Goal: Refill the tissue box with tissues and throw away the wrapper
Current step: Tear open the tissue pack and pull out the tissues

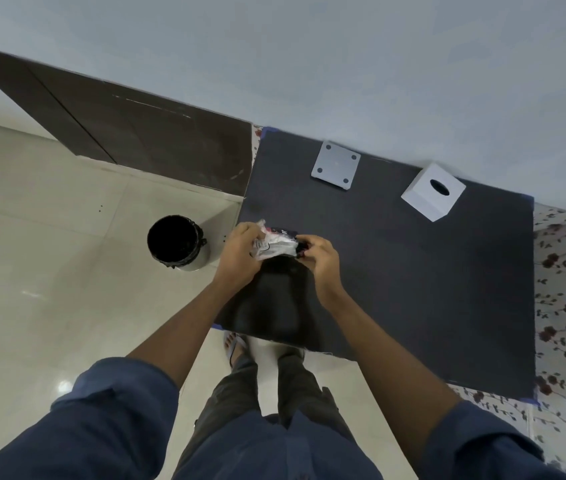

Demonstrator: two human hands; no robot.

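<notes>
I see the left hand [240,252] and right hand [319,259] both grasping the crinkled clear plastic tissue pack [272,244] above the near-left part of the dark table [413,271]. White cube tissue box [433,191] stands far right; black-lined bin [177,244] on the floor, left.
</notes>
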